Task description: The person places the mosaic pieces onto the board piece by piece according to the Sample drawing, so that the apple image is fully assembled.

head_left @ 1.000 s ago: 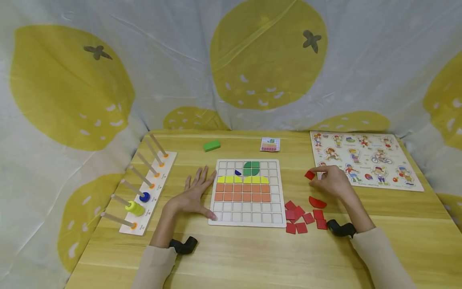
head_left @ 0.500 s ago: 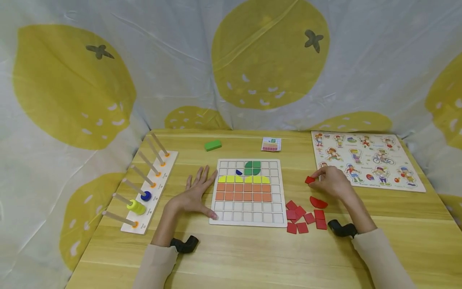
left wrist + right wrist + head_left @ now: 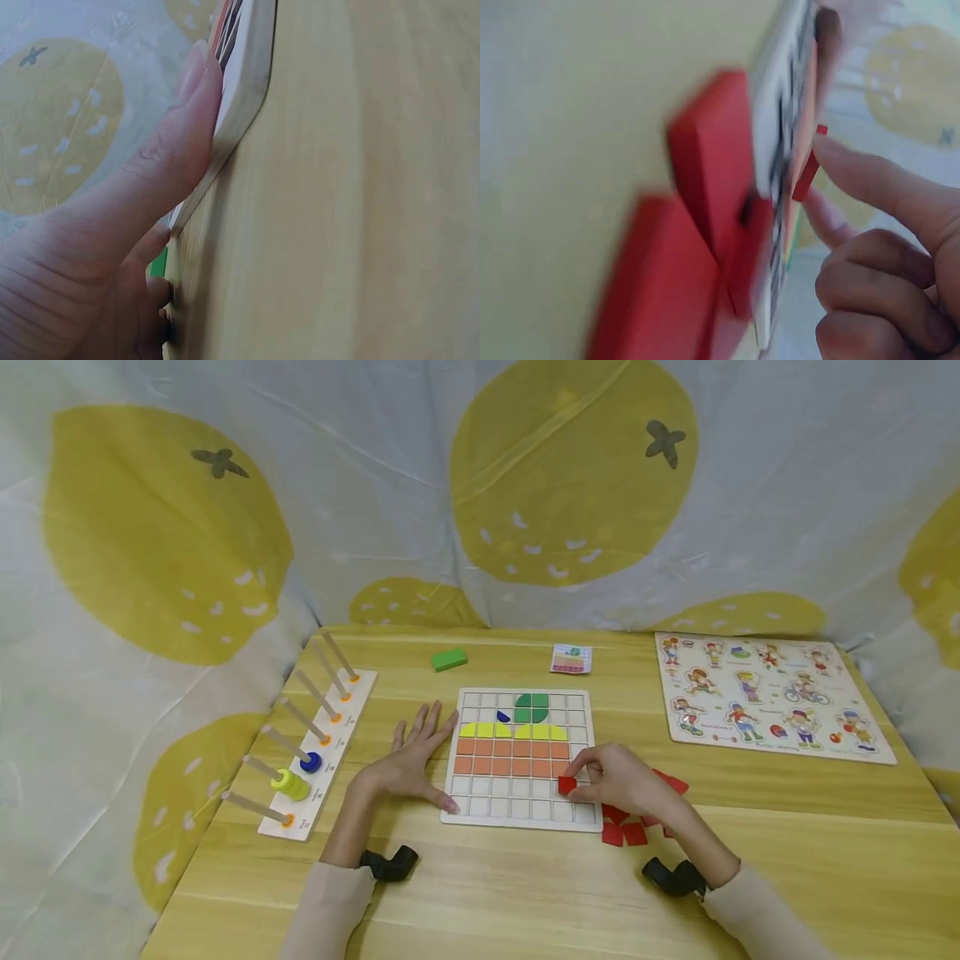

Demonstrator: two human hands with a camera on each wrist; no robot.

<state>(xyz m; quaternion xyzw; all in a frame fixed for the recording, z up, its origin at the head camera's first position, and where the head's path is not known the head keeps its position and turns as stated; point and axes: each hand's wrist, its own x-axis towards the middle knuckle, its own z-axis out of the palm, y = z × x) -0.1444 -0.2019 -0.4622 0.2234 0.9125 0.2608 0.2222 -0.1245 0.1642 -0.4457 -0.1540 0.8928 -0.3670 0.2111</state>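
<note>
A white gridded board (image 3: 506, 810) lies on the table, with yellow, orange, green and blue pieces set in its upper cells. My right hand (image 3: 618, 779) pinches a red square tile (image 3: 567, 786) between thumb and forefinger, over the right part of the board below the orange rows. In the right wrist view the same tile (image 3: 810, 163) shows edge-on at the fingertips. My left hand (image 3: 411, 765) lies spread at the board's left side, its thumb on the lower left corner. Loose red tiles (image 3: 634, 834) lie right of the board, partly hidden by my right hand and forearm.
A peg stand (image 3: 296, 822) with yellow and blue rings is at the left. Behind the board lie a green block (image 3: 449, 660) and a small picture card (image 3: 572, 659). A picture puzzle board (image 3: 780, 697) lies at the back right. A patterned cloth (image 3: 390, 485) hangs behind the table.
My right hand has moved left with the red square tile, from beside the puzzle board to over the gridded board. My left hand stays at the board's left edge.
</note>
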